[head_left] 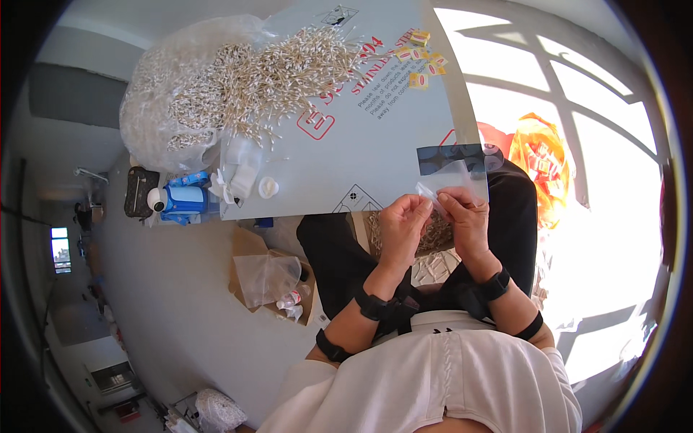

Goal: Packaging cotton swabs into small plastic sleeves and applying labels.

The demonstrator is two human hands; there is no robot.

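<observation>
Close together at the table's near right edge, my two hands pinch a small translucent plastic bag. The fingers of my left hand are closed on its left side. Those of my right hand grip it from the right, with the thumb pressed in. Whether anything lies inside the bag cannot be made out. Just beyond the hands, a dark patterned strip and a clear plastic sheet lie at the table's edge. Below the hands, partly hidden by them, is a box of cotton swabs.
On the grey table lies a heap of cotton swabs spilling from a large clear bag. Small yellow packets sit far right. A blue bottle stands left. An orange bag and a cardboard box flank my legs.
</observation>
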